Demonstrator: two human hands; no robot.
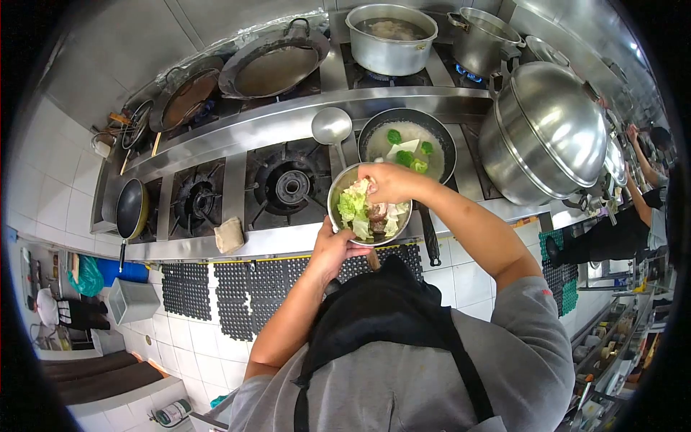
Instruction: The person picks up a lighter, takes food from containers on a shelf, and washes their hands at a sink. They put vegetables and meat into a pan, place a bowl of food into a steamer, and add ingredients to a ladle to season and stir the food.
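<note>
Two hands are at work over one steel bowl [369, 210], which sits in the air at the front edge of the stove [237, 183], just short of the black pan. The left hand [332, 250] supports the bowl from below and at its near rim, fingers clamped on the metal. The right hand [389, 181] reaches over the far rim, fingers bunched together on the contents. The bowl holds pale green cabbage leaves [352, 207] and some darker pieces that cannot be identified.

Directly behind the bowl stands a black frying pan [407, 144] with a pale liquid, green vegetable pieces and a white slab; its handle [429, 234] runs back toward the person, passing just beside the bowl on the right. A steel ladle [332, 127] lies to the left of the pan, its bowl facing up. An unoccupied burner [291, 186] lies left of the bowl, a second one further left, then a small black pan [132, 209] at the end. A folded cloth [229, 235] rests on the stove's front edge.

On the rear row: two woks [274, 66], a large steel pot [391, 37] with liquid, and another pot [482, 39]. A big lidded steamer [545, 131] crowds the right side, near the right forearm. Another person [637, 216] stands at far right.
</note>
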